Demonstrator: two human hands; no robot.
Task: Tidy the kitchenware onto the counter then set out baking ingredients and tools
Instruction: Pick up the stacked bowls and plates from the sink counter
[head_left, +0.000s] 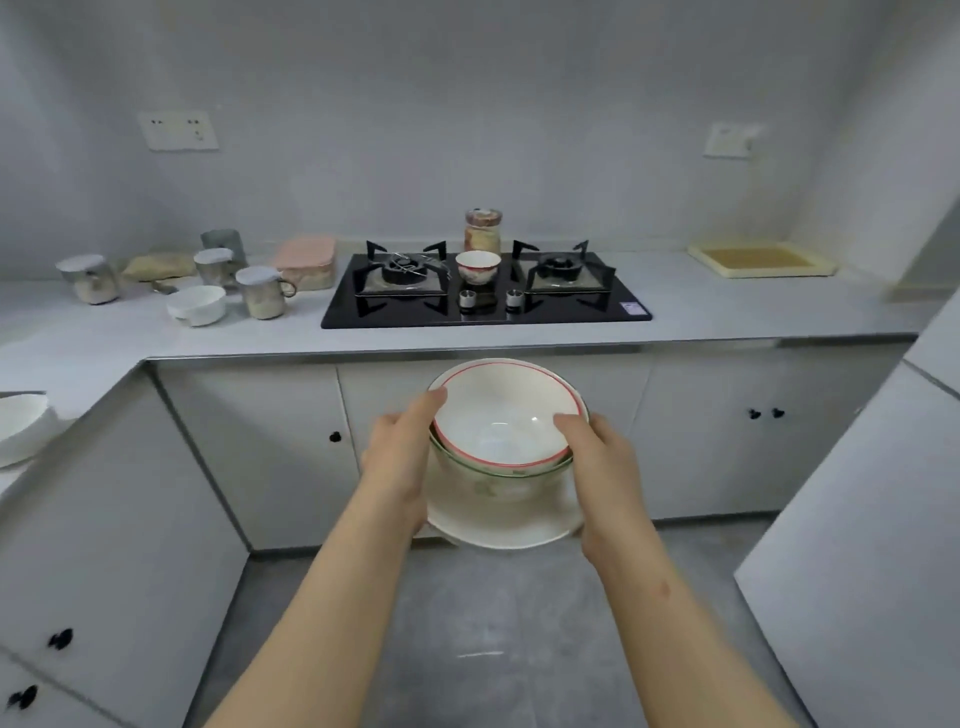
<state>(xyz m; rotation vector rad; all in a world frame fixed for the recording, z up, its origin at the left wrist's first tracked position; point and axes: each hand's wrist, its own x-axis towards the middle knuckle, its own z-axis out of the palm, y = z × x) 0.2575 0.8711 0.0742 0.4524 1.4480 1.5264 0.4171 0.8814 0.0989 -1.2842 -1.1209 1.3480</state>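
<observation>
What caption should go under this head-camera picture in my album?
Left hand and right hand hold stacked bowls on a plate before the counter and stove.

We find no text, number or brand that we can read. A small purple sticker (635, 308) sits on the front corner of the black hob (571, 309), beyond the left hand (402, 457) and the right hand (605, 462) and off to their right, but its print is too small and blurred to make out. The jar (483, 231) behind the hob, straight ahead of the hands, shows only a mottled pattern, no letters.
</observation>
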